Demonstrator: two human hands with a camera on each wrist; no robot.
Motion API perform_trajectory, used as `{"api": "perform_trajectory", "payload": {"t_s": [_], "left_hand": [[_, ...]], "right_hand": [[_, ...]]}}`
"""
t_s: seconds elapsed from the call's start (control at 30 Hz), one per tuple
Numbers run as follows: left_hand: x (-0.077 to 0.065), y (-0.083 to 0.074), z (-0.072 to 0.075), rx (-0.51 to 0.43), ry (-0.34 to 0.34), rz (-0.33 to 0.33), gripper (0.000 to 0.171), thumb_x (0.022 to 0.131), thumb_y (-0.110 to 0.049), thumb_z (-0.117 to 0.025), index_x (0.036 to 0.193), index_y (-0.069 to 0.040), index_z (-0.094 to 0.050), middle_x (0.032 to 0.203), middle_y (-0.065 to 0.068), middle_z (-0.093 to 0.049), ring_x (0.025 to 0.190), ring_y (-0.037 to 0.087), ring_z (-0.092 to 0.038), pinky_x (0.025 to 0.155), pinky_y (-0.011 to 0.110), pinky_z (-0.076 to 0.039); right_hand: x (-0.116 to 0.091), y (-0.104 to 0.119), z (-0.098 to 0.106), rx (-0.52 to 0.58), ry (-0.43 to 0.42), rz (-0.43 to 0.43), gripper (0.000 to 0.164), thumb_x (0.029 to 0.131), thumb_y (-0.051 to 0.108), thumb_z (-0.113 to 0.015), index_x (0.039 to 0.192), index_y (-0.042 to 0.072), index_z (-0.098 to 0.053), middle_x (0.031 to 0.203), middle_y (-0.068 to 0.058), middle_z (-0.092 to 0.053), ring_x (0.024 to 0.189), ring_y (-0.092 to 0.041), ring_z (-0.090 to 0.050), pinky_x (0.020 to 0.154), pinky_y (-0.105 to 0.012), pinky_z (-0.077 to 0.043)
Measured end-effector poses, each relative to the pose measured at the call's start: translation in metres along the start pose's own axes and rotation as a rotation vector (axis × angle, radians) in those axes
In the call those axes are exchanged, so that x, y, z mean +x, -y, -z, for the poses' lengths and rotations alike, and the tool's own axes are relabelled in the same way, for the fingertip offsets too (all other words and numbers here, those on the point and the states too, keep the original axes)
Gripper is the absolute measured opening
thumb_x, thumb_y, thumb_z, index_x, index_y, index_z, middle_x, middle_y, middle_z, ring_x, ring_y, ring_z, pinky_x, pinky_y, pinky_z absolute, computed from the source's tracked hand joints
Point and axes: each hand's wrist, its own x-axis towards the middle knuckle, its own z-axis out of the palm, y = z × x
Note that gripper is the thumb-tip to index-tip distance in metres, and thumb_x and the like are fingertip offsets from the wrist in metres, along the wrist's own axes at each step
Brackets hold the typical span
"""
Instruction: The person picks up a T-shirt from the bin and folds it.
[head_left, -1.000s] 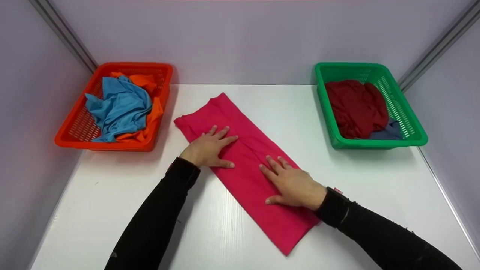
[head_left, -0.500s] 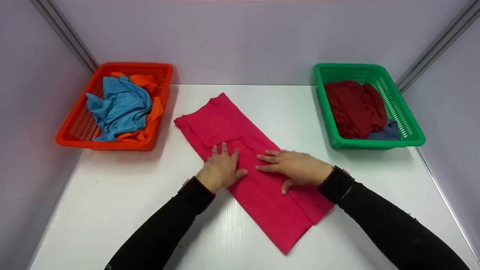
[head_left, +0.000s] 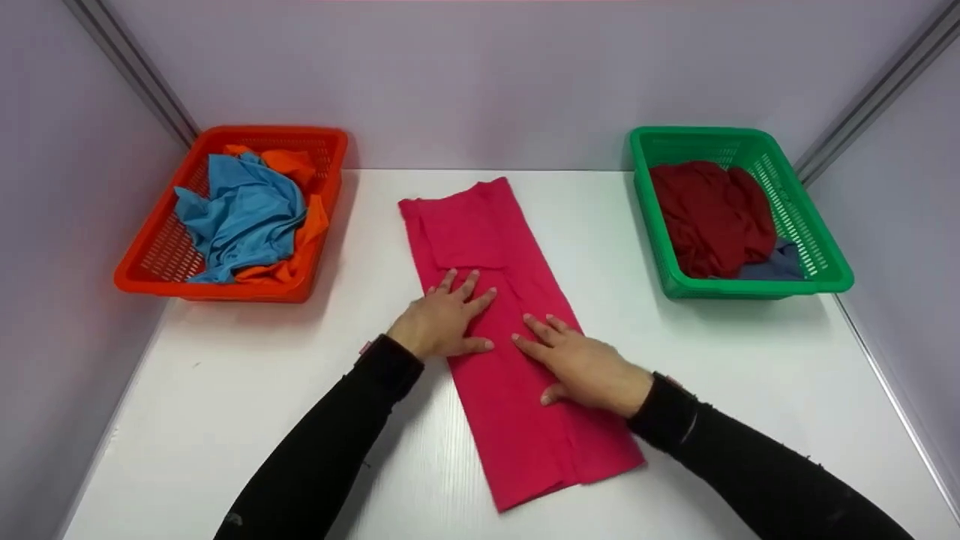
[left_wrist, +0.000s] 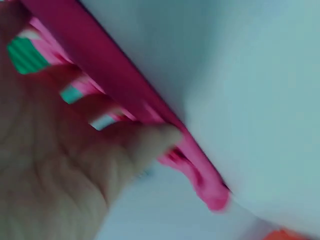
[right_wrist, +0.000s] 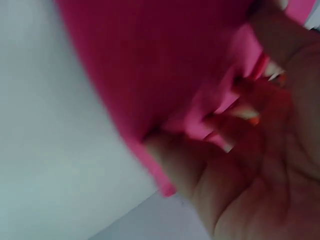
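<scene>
A pink folded garment (head_left: 517,427) lies as a long strip on the white table, its far end tilted slightly left. My left hand (head_left: 442,319) rests on its left side near the middle, fingers spread, just below a folded flap edge. Lower and to the right, my right hand (head_left: 589,371) lies on the garment's right part with its fingers spread too. In the left wrist view the left thumb (left_wrist: 155,142) touches the pink cloth. The right wrist view has the right fingertips (right_wrist: 220,122) against the cloth. Whether the garment is a shirt cannot be told.
At the back left stands an orange-red basket (head_left: 139,279) holding a blue cloth (head_left: 251,214) and orange cloth (head_left: 311,229). A green basket (head_left: 757,286) at the back right contains a dark red cloth (head_left: 712,217) and a bluish one (head_left: 776,262). Pale walls enclose the table.
Both hands have shifted over the garment, the left one toward the near side. The garment has turned clockwise, its far end moving right and its near end left.
</scene>
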Motion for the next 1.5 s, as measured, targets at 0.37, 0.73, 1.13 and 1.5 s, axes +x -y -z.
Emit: {"api": "perform_trajectory", "payload": {"t_s": [0.37, 0.73, 1.13, 1.5], "left_hand": [[0.006, 0.008, 0.002, 0.012, -0.005, -0.031, 0.086, 0.097, -0.066, -0.063, 0.167, -0.031, -0.029, 0.179, 0.005, -0.021, 0.166, 0.038, -0.020, 0.116, 0.063, -0.049], [-0.030, -0.030, -0.005, -0.021, 0.026, 0.002, 0.093, 0.097, -0.066, -0.062, 0.168, -0.018, -0.027, 0.178, 0.015, -0.021, 0.165, 0.041, -0.021, 0.119, 0.058, -0.047], [-0.021, -0.008, -0.006, -0.021, 0.056, -0.094, 0.096, 0.096, -0.070, -0.061, 0.170, -0.025, -0.019, 0.180, 0.008, -0.009, 0.168, 0.035, -0.011, 0.114, 0.061, -0.051], [0.007, 0.008, 0.006, -0.051, 0.115, -0.065, 0.097, 0.095, -0.068, -0.064, 0.170, -0.029, -0.017, 0.181, 0.004, -0.005, 0.169, 0.033, -0.005, 0.118, 0.066, -0.045]], "right_hand": [[0.004, -0.001, 0.015, 0.003, 0.147, -0.019, 0.088, 0.090, 0.059, -0.077, 0.164, 0.029, -0.040, 0.177, -0.008, -0.025, 0.163, -0.040, -0.028, 0.106, -0.062, -0.056], [0.013, -0.041, 0.006, -0.151, 0.085, 0.295, 0.113, 0.075, 0.084, -0.071, 0.167, 0.037, -0.025, 0.180, 0.003, -0.014, 0.168, -0.031, -0.014, 0.129, -0.054, -0.037], [0.007, -0.011, -0.001, -0.066, 0.108, 0.142, 0.117, 0.077, 0.077, -0.077, 0.169, 0.031, -0.021, 0.181, -0.006, -0.012, 0.167, -0.040, -0.010, 0.125, -0.070, -0.033], [0.033, -0.021, 0.008, -0.065, 0.133, 0.085, 0.121, 0.075, 0.076, -0.080, 0.170, 0.036, -0.015, 0.181, -0.003, -0.010, 0.168, -0.040, -0.008, 0.123, -0.067, -0.038]]}}
